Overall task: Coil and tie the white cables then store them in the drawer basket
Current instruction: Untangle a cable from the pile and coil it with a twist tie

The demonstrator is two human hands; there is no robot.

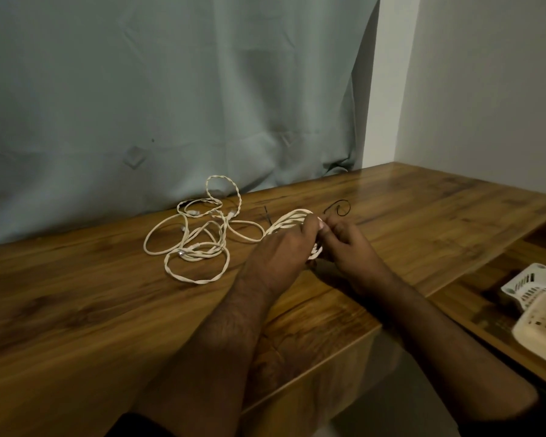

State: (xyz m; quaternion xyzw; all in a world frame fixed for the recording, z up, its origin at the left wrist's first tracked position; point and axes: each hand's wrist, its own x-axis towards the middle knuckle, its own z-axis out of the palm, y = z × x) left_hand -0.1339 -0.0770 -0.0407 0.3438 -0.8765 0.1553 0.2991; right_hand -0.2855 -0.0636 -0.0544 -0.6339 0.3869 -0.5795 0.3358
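A coiled white cable (289,220) sits at the middle of the wooden table (92,294). My left hand (281,247) grips this coil from above. My right hand (347,244) pinches a thin black tie wire (341,208) whose curled end sticks up beyond the coil. To the left lies a loose tangle of white cables (196,238) with several small plugs showing. A white drawer basket (530,285) stands low at the right, in an open drawer.
A grey-green curtain (171,89) hangs behind the table, touching its back edge. A cream plastic tray (542,326) lies in front of the basket. Another short black tie (267,214) lies on the wood behind the coil. A pale wall rises at the right.
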